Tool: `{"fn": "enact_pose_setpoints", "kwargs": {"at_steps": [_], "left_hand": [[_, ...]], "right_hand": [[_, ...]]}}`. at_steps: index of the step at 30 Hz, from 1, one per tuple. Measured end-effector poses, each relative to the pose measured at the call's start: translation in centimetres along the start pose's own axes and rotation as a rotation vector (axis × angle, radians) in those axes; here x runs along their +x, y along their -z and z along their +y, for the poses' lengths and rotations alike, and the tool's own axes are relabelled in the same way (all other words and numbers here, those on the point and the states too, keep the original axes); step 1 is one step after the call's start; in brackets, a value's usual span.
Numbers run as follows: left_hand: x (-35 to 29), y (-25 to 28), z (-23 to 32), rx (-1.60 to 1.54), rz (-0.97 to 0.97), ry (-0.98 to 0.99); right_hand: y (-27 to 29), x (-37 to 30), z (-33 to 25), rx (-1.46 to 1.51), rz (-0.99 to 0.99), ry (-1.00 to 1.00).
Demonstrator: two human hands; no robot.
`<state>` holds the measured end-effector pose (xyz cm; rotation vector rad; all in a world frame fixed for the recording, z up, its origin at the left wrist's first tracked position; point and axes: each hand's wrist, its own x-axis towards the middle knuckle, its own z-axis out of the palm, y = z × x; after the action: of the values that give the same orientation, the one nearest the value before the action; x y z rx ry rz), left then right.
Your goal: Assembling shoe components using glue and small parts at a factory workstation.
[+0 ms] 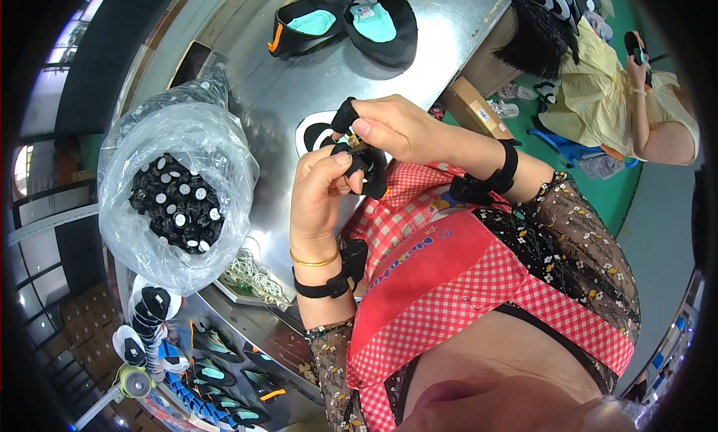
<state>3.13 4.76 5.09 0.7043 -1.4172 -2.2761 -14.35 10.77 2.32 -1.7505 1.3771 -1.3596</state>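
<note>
Both my hands work close together in front of the red checked apron, at the near edge of the metal table. My left hand [319, 189] is closed, thumb and fingers gripping a black shoe [380, 179] that is mostly covered by the hands. My right hand [396, 129] pinches a black fabric strap [344, 118] standing up from it. Between the fingertips shows a small yellowish piece [354, 141], too small to name. Just beyond my fingers, a black and white rounded part [315, 131] lies against the tabletop; whether it belongs to the shoe I cannot tell.
A clear plastic bag [238, 159] of black pieces with white round buttons stands at left. Two black shoes [383, 28] with turquoise insoles sit at the table's far side. A tray of pale cord [254, 279], shoes on a rack [217, 372] and a cardboard box [473, 107] surround it. Another person sits at right.
</note>
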Motion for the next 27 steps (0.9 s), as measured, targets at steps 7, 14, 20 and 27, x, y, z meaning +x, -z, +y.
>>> {"fn": "enact_pose_setpoints", "kwargs": {"at_steps": [7,14,20,27], "left_hand": [[0.02,-0.06,0.02,-0.002,0.021,0.018],[0.02,-0.12,0.11,0.004,0.008,0.020],[-0.07,-0.31,0.20,-0.006,0.019,0.016],[0.06,0.01,-0.10,0.055,-0.003,0.005]], "right_hand": [[-0.12,-0.15,-0.08,0.004,0.018,0.017],[0.07,-0.26,-0.30,-0.007,0.026,0.047],[0.07,-0.33,-0.36,0.072,0.056,0.045],[-0.07,-0.43,-0.17,-0.094,0.082,0.081]]}}
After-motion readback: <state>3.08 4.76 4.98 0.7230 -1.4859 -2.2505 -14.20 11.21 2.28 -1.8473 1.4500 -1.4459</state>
